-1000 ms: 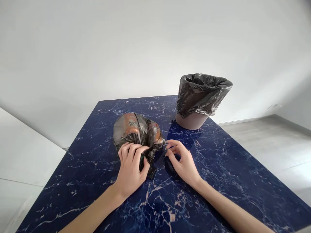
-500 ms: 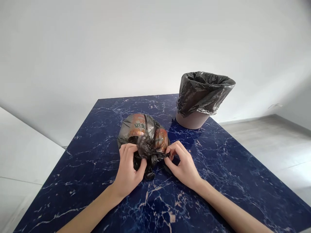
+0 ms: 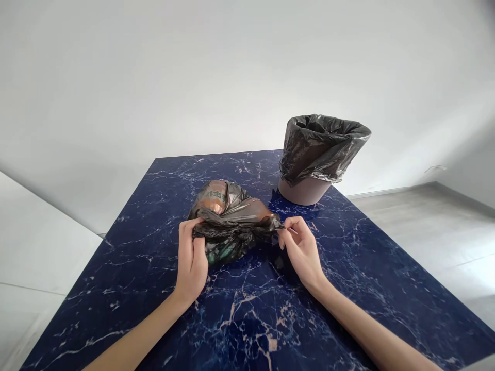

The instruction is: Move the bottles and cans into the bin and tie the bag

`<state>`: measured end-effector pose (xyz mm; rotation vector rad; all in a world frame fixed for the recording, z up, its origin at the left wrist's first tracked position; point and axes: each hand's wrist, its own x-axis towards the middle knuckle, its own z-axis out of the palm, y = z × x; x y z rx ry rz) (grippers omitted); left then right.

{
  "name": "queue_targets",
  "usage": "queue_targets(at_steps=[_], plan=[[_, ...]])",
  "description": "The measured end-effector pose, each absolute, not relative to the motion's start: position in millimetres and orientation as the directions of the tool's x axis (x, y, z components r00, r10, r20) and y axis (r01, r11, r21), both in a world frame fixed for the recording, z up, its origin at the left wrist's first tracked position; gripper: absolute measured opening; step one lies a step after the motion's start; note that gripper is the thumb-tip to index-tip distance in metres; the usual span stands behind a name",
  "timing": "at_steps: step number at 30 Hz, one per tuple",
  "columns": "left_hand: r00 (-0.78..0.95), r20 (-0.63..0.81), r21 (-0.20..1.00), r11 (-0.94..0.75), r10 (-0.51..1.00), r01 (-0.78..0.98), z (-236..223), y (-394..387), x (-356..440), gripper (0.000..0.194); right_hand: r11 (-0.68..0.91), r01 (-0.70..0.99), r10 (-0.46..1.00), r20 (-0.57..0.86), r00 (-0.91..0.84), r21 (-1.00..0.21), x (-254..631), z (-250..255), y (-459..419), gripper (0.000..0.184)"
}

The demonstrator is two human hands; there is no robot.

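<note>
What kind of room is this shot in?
Probably a plain indoor room, home or office unclear: a dark blue marble-patterned table against a bare white wall, pale grey flooring at right, and a mauve bin lined with black plastic on the tabletop.

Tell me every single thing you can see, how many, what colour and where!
Plastic bag: 1, see-through black, on the table, between the hands
Things inside it: can't count, orange and some green
Bin: 1, brownish grey, far right part of the table
Bin liner: 1, black, over the bin's top
Table: 1, dark blue with pale veins, under everything
Walls: 2 or more, whitish, behind and at the right
Floor: 1, grey, at the right
Left hand: 1, bare, gripping the bag's left side
Right hand: 1, bare, pinching its right end
</note>
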<state>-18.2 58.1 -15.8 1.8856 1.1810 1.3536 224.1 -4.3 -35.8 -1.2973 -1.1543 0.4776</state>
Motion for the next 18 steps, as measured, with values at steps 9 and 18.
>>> queue_targets(at_steps=[9, 18], plan=[[0.195, 0.583, 0.695, -0.609, 0.788, 0.381, -19.5, 57.9, -15.6, 0.023, 0.415, 0.598, 0.74, 0.637, 0.216, -0.686, 216.0, -31.6, -15.2, 0.054], [0.118, 0.484, 0.833, -0.498, 0.867, 0.242, -14.4, 56.8, -15.4, 0.024, 0.459, 0.48, 0.787, 0.593, 0.17, -0.748, 213.4, -22.4, -20.6, 0.011]])
